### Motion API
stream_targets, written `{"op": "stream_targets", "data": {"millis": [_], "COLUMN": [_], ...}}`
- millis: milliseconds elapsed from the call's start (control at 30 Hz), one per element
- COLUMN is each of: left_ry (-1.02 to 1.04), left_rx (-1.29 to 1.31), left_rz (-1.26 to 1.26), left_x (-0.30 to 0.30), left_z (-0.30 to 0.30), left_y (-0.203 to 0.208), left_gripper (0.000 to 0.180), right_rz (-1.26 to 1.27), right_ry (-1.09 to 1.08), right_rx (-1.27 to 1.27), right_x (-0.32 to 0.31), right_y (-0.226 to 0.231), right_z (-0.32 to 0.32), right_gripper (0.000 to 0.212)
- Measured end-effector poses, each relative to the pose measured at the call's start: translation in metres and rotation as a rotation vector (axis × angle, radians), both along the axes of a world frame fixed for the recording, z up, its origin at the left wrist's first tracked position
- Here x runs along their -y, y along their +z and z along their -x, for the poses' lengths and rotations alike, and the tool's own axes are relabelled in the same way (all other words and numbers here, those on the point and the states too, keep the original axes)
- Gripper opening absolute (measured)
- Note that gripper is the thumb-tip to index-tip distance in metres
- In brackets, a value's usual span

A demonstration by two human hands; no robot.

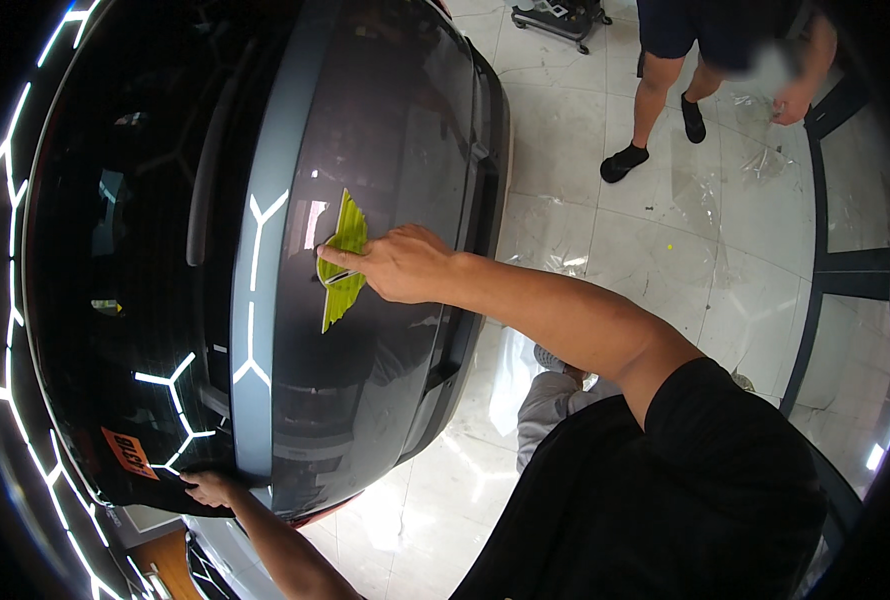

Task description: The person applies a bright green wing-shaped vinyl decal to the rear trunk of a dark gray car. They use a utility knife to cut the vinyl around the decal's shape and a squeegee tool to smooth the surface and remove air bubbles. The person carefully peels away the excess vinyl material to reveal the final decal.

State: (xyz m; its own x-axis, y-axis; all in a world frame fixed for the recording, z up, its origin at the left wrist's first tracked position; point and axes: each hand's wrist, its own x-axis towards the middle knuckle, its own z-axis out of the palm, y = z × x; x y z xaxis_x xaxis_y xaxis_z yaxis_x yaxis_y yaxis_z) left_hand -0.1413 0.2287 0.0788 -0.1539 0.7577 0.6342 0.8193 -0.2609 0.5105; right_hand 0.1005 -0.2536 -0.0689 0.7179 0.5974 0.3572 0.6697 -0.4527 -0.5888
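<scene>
My right hand (pixel 401 262) is at a wing-shaped, yellow-green badge piece (pixel 346 236) on the dark grey rear of a car (pixel 395 130). Its index finger reaches out onto the piece's round middle, while the other fingers are curled in. A slim dark sliver (pixel 339 278) sticks out by the curled fingers; I cannot make out what it is. At the lower left, my left hand (pixel 211 489) rests at the lower corner of the dark rear window (pixel 125 300), with its fingers stretched out and nothing in them.
A wiper arm (pixel 205 180) lies along the glass, and an orange sticker (pixel 130 453) is near my left hand. Another person (pixel 665 90) stands on the tiled floor at the upper right. Clear film scraps (pixel 765 162) litter the tiles. A wheeled cart (pixel 562 22) stands behind.
</scene>
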Motion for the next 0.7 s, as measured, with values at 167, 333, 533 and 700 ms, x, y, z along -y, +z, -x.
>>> {"op": "stream_targets", "data": {"millis": [167,333,533,700], "left_ry": [-0.027,-0.01,-0.01,-0.022], "left_rx": [0.028,0.025,0.015,0.002], "left_rz": [0.023,0.005,-0.012,-0.039], "left_x": [0.005,0.0,0.001,0.003], "left_z": [-0.004,0.001,0.0,0.0], "left_y": [-0.001,0.0,0.0,0.001], "left_gripper": [0.084,0.083,0.083,0.082], "right_rz": [0.044,0.074,-0.012,0.0], "right_ry": [-0.002,0.024,0.024,0.037], "right_rx": [0.063,0.054,0.075,0.047], "right_x": [0.001,0.007,0.004,0.006], "right_y": [-0.003,0.0,-0.007,-0.001], "right_z": [-0.001,0.004,0.001,0.001], "right_gripper": [0.065,0.062,0.061,0.061]}}
